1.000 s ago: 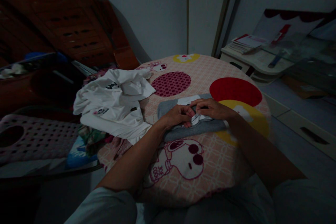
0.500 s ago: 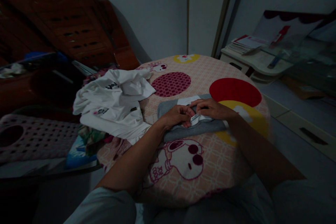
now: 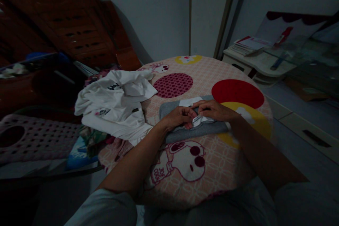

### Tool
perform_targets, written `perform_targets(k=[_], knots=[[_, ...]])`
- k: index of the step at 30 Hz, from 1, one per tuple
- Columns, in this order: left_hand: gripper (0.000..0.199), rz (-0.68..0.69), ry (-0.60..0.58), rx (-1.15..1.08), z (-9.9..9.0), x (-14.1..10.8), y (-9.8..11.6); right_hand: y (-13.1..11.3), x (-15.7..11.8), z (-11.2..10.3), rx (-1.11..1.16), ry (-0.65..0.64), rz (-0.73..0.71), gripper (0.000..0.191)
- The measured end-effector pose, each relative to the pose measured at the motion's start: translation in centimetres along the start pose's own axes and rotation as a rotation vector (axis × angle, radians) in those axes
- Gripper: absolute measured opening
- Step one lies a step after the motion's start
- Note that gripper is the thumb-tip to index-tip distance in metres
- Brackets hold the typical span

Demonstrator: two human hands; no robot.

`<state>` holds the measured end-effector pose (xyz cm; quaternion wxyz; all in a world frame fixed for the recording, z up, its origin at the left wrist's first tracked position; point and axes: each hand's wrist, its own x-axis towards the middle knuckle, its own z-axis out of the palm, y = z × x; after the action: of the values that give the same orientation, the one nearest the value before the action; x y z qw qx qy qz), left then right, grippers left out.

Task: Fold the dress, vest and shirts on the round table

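Note:
A folded grey and white garment (image 3: 185, 135) lies on the round table in front of me. My left hand (image 3: 180, 117) rests on its left part, thumb and fingers closed in a pinch at the garment beside a small white label (image 3: 197, 120). From the other side, my right hand (image 3: 215, 110) has its curled fingers closed on the garment at the label's right edge. Exactly which layers the fingertips grip is partly hidden. Left of my left hand, a crumpled white shirt (image 3: 124, 95) with dark lettering covers the table's left side.
The round table (image 3: 201, 72) wears a pink patterned cloth with red, yellow and cartoon-dog prints. A carved wooden chair (image 3: 76, 31) stands behind on the left, a woven pink seat (image 3: 53, 137) nearer. On the right is a white cabinet (image 3: 265, 61) with papers (image 3: 250, 44).
Almost nothing differs. Both hands stay on the grey and white garment by the label, and the whole view has shifted very slightly.

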<state>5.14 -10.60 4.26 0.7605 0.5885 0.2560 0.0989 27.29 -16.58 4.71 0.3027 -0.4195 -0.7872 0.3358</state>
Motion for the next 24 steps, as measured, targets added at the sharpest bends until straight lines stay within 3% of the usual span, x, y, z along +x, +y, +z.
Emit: perform_targets(k=[13,15,20,24], knots=[[0.021,-0.006,0.006,0.021,0.3,0.0,0.1,0.0,0.0,0.1,0.002,0.009,0.009,0.016],[0.022,0.037,0.088,0.000,0.0,0.1,0.2,0.2,0.0,0.2,0.020,0.058,0.024,0.014],[0.019,0.309,0.492,-0.103,-2.1,-0.1,1.1,1.0,0.1,0.3,0.074,0.363,0.043,0.015],[0.018,0.336,0.535,-0.063,-3.7,-0.5,1.1,1.5,0.1,0.5,0.030,0.421,0.020,0.032]])
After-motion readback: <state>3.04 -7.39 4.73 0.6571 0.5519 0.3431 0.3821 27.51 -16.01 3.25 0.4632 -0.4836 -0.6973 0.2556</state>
